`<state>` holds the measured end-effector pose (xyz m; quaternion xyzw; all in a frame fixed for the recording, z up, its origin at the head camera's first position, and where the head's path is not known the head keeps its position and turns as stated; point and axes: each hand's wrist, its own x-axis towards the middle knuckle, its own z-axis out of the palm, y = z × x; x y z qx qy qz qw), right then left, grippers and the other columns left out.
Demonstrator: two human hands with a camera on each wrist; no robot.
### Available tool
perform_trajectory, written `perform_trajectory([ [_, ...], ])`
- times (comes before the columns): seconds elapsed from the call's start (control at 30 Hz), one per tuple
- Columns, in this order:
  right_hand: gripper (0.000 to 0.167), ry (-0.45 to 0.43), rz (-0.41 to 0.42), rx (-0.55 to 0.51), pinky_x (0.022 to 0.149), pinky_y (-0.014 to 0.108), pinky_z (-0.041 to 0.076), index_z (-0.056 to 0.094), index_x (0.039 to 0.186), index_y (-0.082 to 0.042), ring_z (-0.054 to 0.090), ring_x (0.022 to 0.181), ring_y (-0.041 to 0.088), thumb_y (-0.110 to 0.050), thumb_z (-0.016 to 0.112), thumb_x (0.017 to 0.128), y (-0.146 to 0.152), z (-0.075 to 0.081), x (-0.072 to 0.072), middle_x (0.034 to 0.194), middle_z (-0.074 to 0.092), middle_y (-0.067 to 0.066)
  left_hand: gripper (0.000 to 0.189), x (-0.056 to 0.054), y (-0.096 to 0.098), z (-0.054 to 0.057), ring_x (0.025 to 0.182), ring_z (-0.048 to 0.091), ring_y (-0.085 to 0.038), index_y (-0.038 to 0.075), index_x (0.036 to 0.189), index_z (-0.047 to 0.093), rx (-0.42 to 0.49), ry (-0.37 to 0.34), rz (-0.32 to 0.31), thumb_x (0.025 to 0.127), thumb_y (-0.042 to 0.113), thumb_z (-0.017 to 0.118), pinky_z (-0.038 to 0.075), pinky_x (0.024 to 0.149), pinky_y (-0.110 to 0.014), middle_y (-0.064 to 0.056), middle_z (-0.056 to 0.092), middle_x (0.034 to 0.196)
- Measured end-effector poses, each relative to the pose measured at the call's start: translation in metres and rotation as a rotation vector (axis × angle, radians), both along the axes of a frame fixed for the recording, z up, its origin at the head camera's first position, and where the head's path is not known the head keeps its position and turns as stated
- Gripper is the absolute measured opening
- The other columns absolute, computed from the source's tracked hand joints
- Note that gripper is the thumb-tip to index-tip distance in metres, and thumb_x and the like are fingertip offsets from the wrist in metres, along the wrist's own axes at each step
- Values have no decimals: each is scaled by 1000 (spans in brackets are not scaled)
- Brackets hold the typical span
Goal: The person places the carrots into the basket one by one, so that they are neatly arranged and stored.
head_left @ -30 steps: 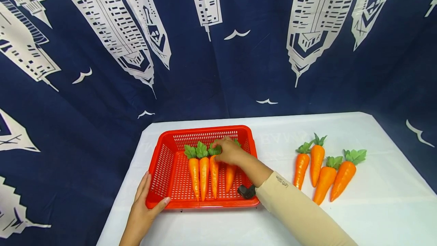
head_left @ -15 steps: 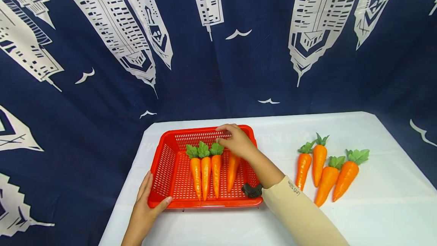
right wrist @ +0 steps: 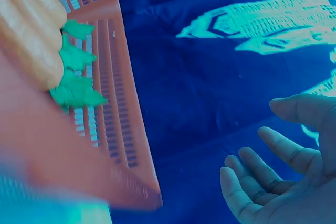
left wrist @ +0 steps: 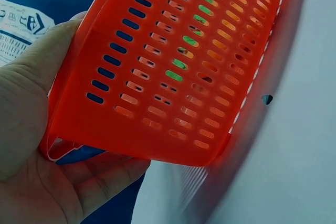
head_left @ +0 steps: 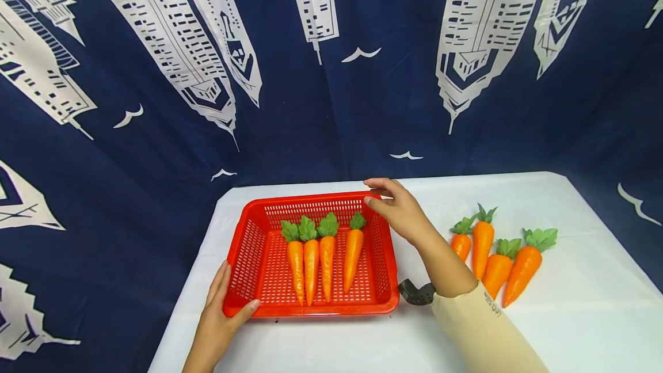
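Observation:
A red slotted plastic basket rests on the table, and several orange carrots with green leafy tops lie inside it. The rightmost carrot sits apart from the row of carrots to its left. My left hand grips the basket's near left corner; in the left wrist view its thumb and fingers lie either side of the basket wall. Over the far right rim my right hand hovers with loosely bent, parted fingers and holds nothing. In the right wrist view the same hand is empty.
Several more carrots lie on the white table, to the right of the basket and partly behind my right forearm. A dark blue cloth printed with white buildings and birds hangs behind the table.
My right hand has let go of the rightmost carrot, leaving it in the basket, and has moved up and right to the far right rim. The left hand keeps its place.

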<state>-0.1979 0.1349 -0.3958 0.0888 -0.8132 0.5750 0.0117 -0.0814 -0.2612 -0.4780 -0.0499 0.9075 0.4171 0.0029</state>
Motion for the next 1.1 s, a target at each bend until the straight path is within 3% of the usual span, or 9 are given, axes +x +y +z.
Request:
perform_trajectory([
  [0.27, 50, 8, -94, 18, 108, 52, 49, 52, 146, -15, 54, 135, 31, -27, 65, 99, 37, -11, 14, 149, 50, 9, 109, 0, 0, 3, 155, 17, -33, 26, 164, 13, -3, -12, 1, 82, 51, 80, 23, 119, -67, 5, 8, 172],
  [0.6, 64, -105, -206, 49, 106, 57, 49, 44, 153, -17, 54, 132, 41, -35, 68, 97, 75, -32, 34, 156, 41, 16, 111, 0, 0, 3, 155, 16, -32, 24, 164, 12, 9, -15, -4, 81, 53, 81, 23, 119, -67, 5, 8, 172],
  [0.83, 81, -230, -277, 70, 114, 63, 37, 28, 161, -24, 34, 146, 48, -50, 66, 95, 92, -42, 47, 166, 27, 17, 111, -1, 0, 2, 155, 15, -32, 25, 164, 13, 11, -13, -5, 81, 52, 81, 22, 120, -67, 4, 8, 172],
  [1.1, 88, -302, -314, 35, 116, 68, 27, 14, 164, -29, 15, 152, 52, -52, 64, 95, 105, -54, 59, 169, 11, 21, 111, -2, 0, 4, 155, 15, -32, 25, 164, 11, 17, -31, -3, 81, 54, 80, 22, 120, -67, 4, 7, 172],
])
